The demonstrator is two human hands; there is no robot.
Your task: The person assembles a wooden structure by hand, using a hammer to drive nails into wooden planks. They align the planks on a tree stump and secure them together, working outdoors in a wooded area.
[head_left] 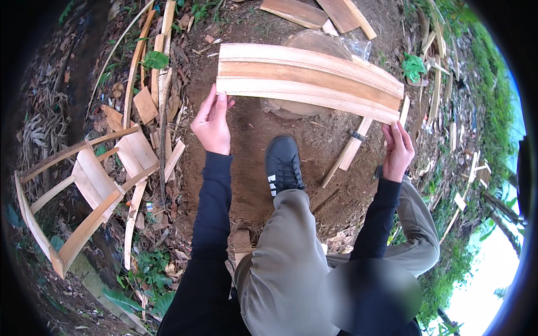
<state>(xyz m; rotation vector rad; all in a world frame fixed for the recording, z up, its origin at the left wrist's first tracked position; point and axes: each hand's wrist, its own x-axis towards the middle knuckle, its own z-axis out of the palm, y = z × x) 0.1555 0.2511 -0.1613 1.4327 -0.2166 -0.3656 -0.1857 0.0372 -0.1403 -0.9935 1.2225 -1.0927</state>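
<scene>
A long, pale wooden panel [308,74], with a darker strip along its middle, is held up crosswise in front of me. My left hand [213,124] pinches its lower left corner between thumb and fingers. At the lower right corner, my right hand [397,150] grips the panel's edge with the fingertips. Behind and below the panel is a round tree stump [294,108], mostly covered by the wood. Whether the panel touches the stump I cannot tell.
A wooden frame with slatted panels [92,176] stands at the left. Narrow wood strips [353,147] with a dark band lie right of the stump. Boards [297,12] lie at the far side, beside a green crumpled thing [413,67]. My black shoe [283,165] rests on bare soil.
</scene>
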